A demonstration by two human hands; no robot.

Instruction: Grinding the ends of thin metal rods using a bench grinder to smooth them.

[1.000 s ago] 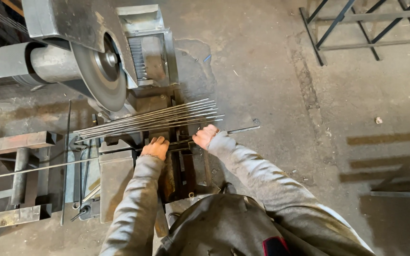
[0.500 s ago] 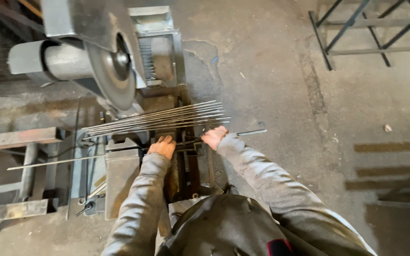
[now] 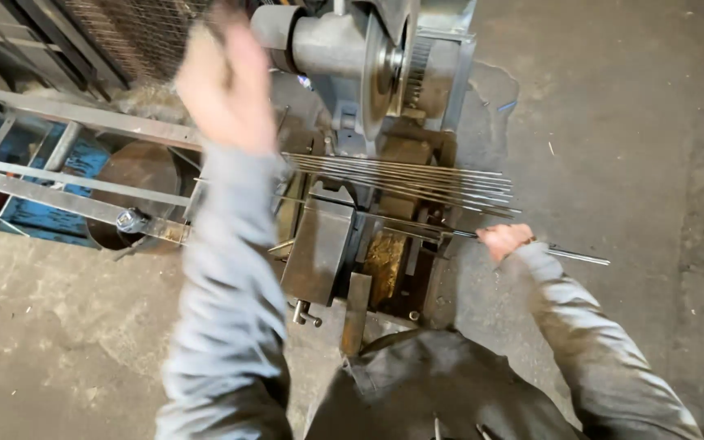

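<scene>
Head view: right hand (image 3: 505, 241) clenched on single rod (image 3: 568, 254) at 3 o'clock; left hand (image 3: 226, 77) blurred, grip unclear; rod bundle (image 3: 417, 178) beneath blade (image 3: 374, 73), may roll loose.

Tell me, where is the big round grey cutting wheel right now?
In the head view, the round grey metal cutting disc is at top centre, raised above the bundle of thin steel rods, right of the blurred raised left hand.
</scene>
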